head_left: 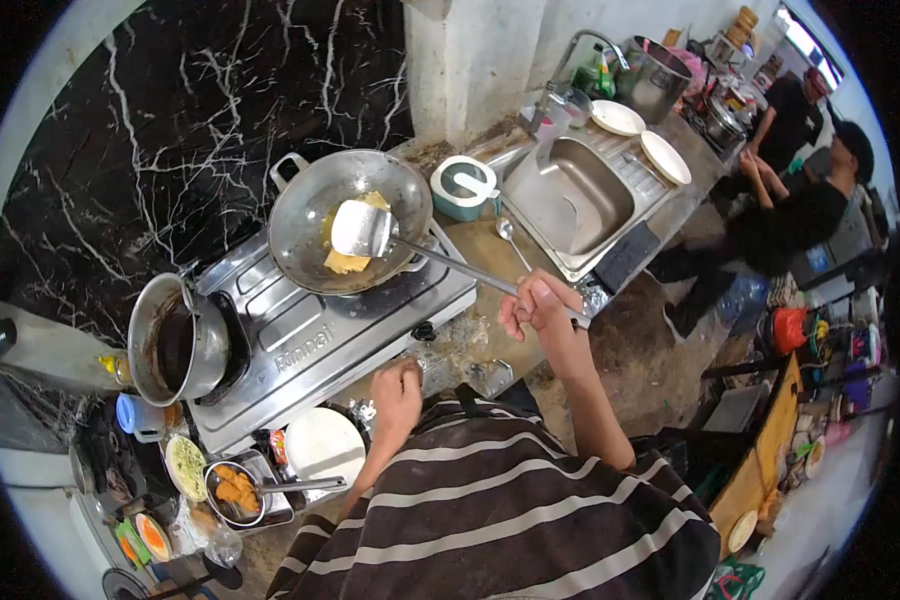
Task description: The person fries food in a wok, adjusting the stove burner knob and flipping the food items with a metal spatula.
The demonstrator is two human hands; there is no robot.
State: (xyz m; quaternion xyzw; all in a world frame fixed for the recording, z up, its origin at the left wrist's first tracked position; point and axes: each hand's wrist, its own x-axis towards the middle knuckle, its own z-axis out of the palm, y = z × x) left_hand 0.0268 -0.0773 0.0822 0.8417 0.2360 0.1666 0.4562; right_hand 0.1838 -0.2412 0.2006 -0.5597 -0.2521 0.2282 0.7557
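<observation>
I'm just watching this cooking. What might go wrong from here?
The yellow food under the spatula could tear if the right hand presses hard.
The wok might shift when pushed, since the left hand isn't steadying it.
The left forearm could catch the metal handle sticking out toward it, perhaps upsetting the orange-brown food.

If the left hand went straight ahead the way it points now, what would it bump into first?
The left hand would probably meet the front of the stove near its black knob, though the hand's height is unclear.
</observation>
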